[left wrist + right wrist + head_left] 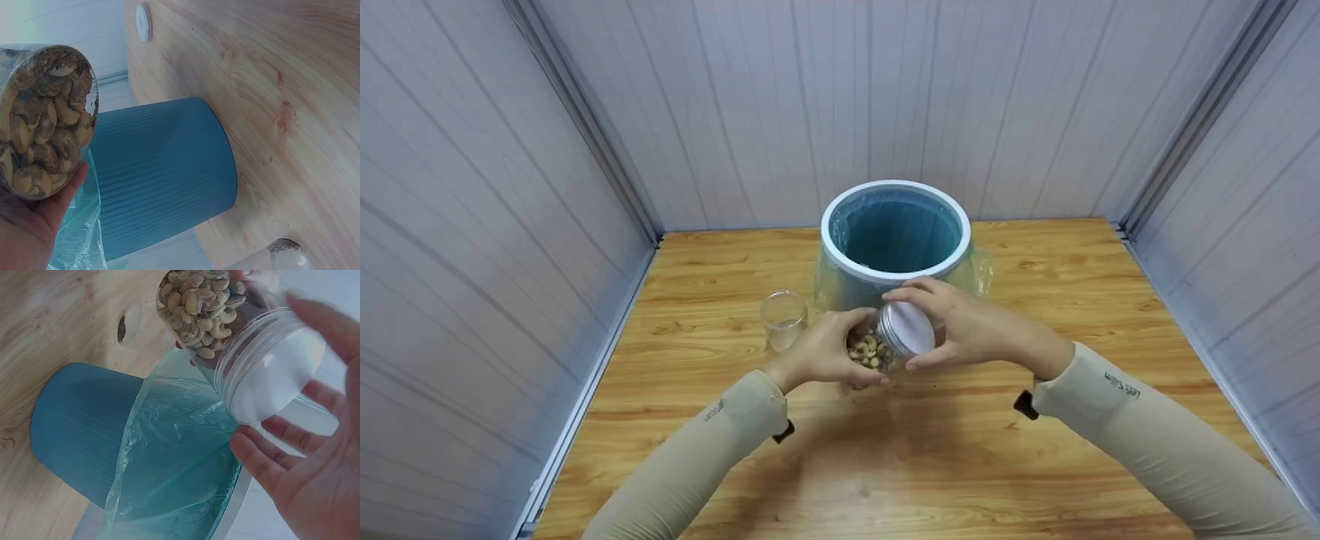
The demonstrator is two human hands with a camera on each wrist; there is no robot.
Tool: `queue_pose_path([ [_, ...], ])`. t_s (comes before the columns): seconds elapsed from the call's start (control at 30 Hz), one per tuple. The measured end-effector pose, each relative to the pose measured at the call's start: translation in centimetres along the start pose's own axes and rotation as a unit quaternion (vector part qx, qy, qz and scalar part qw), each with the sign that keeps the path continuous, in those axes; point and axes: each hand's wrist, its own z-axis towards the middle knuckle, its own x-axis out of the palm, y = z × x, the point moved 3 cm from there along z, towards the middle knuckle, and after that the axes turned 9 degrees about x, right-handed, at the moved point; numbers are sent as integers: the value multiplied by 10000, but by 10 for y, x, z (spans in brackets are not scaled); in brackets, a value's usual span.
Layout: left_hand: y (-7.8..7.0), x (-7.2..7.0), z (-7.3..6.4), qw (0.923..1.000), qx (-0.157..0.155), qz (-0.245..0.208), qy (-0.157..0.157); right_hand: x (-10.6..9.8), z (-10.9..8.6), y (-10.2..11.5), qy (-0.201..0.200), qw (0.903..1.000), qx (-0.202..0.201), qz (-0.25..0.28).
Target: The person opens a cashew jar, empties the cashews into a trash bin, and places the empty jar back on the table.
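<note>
A clear jar of cashew nuts (867, 351) with a pale round lid (913, 328) is held tilted in the air, just in front of a bin. My left hand (826, 349) grips its body, thumb on the near side. The fingers and thumb of my right hand (971, 326) curve around the rim of the lid. In the right wrist view, the jar (198, 312) slants with its lid toward the right palm, and cashews lie in the base end. The left wrist view shows the nuts through the jar's base (48, 121), dark bits among them.
The blue bin (895, 274), with a white rim and a green plastic liner, stands at the back of the wooden table (720, 277). An upright clear glass (784, 319) is left of the hands. A small round white object (144, 22) lies beyond the bin in the left wrist view.
</note>
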Motion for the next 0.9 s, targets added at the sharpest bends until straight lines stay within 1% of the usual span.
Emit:
queue_pose_path([
  [0.17,0,1,1,9999,103,53,-59,0,3,-2,-133,9986,507,-16],
  [0.3,0,1,1,9999,72,128,-52,1,2,-3,-74,9976,684,-107],
  [0.47,0,1,0,9998,-7,199,22,1,1,-1,-82,9993,368,-36],
  [0.63,1,1,0,9999,-72,129,81,0,-1,1,6,9999,87,110],
  [0.77,0,1,-1,9999,-96,69,107,0,-2,2,-2,9998,-183,117],
  [0.9,0,1,-1,9999,-137,-20,100,-1,-2,3,-32,9995,-286,144],
])
